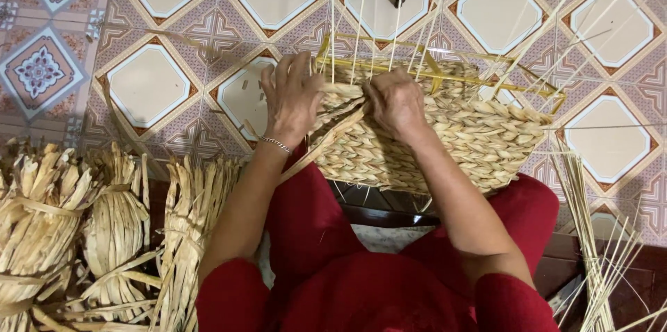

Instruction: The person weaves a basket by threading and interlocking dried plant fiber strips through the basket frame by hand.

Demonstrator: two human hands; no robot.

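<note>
Basket (445, 134), half-woven, lies on its side across the person's lap, centre frame, its open mouth facing 12 o'clock. Long axis runs 9 to 3 o'clock, tilted slightly down toward 3. Yellow frame (445, 75) rims the unwoven end; thin upright stakes (361, 19) fan out past it toward 12.

Left to right:
- Bundles of dried flat fibre (104, 228) sit at 8 o'clock on the floor, tied, well apart from the hands.
- Left hand (292, 99) is at the basket's 9 o'clock edge, fingers curled over the rim. It seems to pinch the loose weaving strand (333, 137) trailing toward 7 o'clock, but the palm side is hidden, so can't confirm grip.
- Right hand (396, 102) is just beside it, fingers pressed down into the top weave row near the stakes, closed on the weave. What it pinches is hidden.
- Spare thin stakes (590, 235) lie at 4 o'clock.
- Patterned tile floor (149, 85) lies beneath it all.

Judgement on doing this row well: keep the strand taut from the left, press each pass tight against the row below with the right, alternate in front of and behind each stake, and keep stakes evenly spaced so the wall stays straight. A slack strand would probably leave gaps.
</note>
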